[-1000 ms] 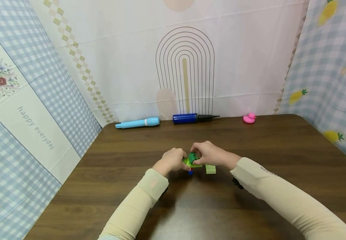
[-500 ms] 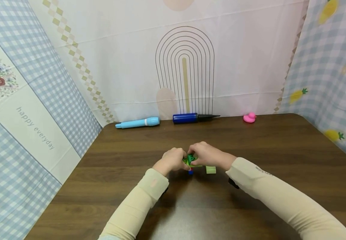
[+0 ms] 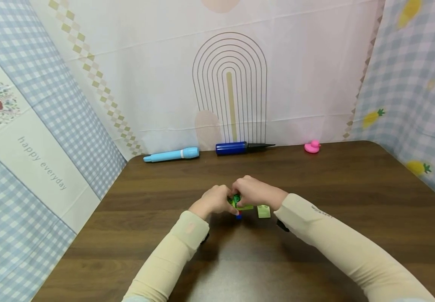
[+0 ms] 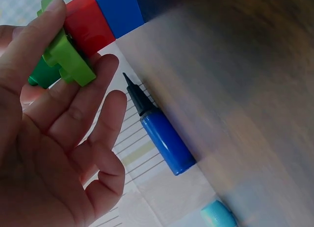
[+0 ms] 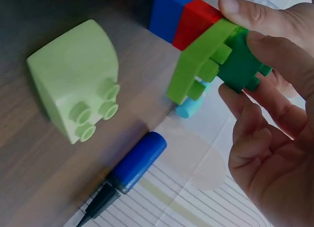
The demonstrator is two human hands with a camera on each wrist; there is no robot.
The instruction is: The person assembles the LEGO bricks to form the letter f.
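Observation:
A small upright stack of toy building bricks stands between both hands at the middle of the table. At its bottom is a blue brick [image 4: 118, 12], then a red brick [image 4: 88, 24], topped by a wider lime-green plate [image 5: 198, 65] with studs. My left hand [image 3: 214, 200] pinches the stack at the lime plate from the left, thumb toward the near side. From the right, my right hand [image 3: 256, 191] grips a dark green brick [image 5: 240, 61], seated against the plate's studded top. Beside the stack lies a pale green rounded brick [image 5: 76, 72], untouched.
Along the back edge of the wooden table [image 3: 157, 184] lie a light blue microphone-shaped toy [image 3: 171, 154], a blue hand pump [image 3: 231, 148] with a black nozzle, and a pink rubber duck [image 3: 312, 147]. A patterned cloth [image 3: 157, 75] hangs behind.
My right hand has shifted left with the dark green brick, from the middle of the lime plate toward its left end. The left hand keeps its hold on the stack.

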